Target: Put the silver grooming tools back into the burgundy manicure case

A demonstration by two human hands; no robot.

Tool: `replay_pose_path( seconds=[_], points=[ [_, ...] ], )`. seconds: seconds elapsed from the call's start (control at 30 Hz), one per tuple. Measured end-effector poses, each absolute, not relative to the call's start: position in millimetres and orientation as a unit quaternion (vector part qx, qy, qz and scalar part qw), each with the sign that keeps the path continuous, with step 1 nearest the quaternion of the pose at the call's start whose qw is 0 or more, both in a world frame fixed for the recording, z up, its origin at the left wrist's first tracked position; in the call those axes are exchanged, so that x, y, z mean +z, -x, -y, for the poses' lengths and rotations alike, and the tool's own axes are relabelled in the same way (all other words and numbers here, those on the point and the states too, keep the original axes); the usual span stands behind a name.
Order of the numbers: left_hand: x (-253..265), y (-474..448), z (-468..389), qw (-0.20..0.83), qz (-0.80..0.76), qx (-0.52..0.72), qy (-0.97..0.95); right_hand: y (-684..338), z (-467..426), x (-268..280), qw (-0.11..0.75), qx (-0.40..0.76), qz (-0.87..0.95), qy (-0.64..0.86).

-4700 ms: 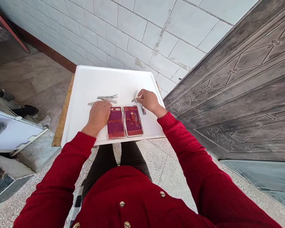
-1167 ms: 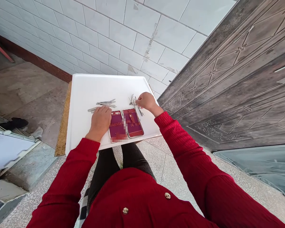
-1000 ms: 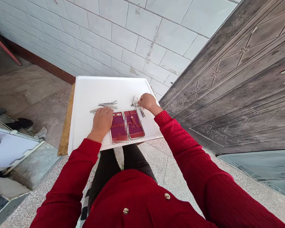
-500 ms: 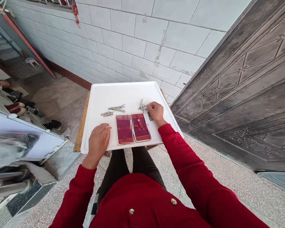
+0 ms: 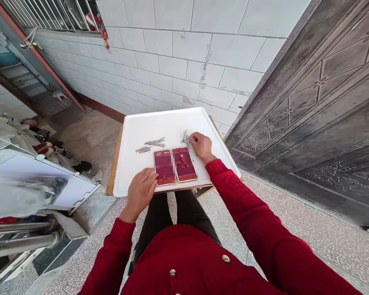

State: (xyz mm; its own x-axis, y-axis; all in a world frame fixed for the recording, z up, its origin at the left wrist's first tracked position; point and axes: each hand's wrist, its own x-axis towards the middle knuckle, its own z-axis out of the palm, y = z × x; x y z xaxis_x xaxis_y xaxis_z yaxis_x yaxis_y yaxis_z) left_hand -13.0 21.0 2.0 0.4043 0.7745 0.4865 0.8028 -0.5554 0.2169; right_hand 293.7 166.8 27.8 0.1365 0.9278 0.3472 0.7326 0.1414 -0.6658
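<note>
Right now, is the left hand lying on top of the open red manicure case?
No, the left hand sits at the near edge of the white tray, just left of the open red manicure case, not on it.

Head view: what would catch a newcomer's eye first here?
An open red tool case lies at the near edge of a white tray, between the two hands. The left hand rests at the case's near left corner; the right hand touches small metal tools just beyond it. More loose tools lie left of those.

Home entrance: tiled wall (image 5: 178,61), metal door (image 5: 320,106).
</note>
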Motion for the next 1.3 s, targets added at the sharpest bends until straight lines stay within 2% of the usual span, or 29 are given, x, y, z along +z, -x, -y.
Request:
replay_pose_path(
  seconds=[0.17, 0.43, 0.67, 0.8, 1.07, 1.3],
  points=[
    [1.6, 11.0, -19.5, 0.033, 0.472, -0.268, 0.84, -268.7, -165.4, 42.3, 0.352, 0.104, 0.743, 0.559],
    [-1.0, 7.2, -16.4, 0.047, 0.475, -0.275, 0.835, -204.4, -198.5, 70.6, 0.147, 0.123, 0.838, 0.511],
    [3.5, 5.4, -13.6, 0.045, 0.462, -0.277, 0.841, -177.0, -206.8, 63.9, 0.082, 0.08, 0.851, 0.512],
    [5.6, 5.0, -13.3, 0.04, 0.464, -0.268, 0.843, -176.2, -207.5, 58.4, 0.079, 0.075, 0.853, 0.511],
    [5.8, 4.7, -11.9, 0.033, 0.465, -0.266, 0.843, -188.3, -209.9, 40.4, 0.181, 0.136, 0.827, 0.514],
    [4.7, 4.8, -11.9, 0.045, 0.466, -0.263, 0.844, -191.7, -205.9, 36.0, 0.222, 0.156, 0.825, 0.495]
  ],
)
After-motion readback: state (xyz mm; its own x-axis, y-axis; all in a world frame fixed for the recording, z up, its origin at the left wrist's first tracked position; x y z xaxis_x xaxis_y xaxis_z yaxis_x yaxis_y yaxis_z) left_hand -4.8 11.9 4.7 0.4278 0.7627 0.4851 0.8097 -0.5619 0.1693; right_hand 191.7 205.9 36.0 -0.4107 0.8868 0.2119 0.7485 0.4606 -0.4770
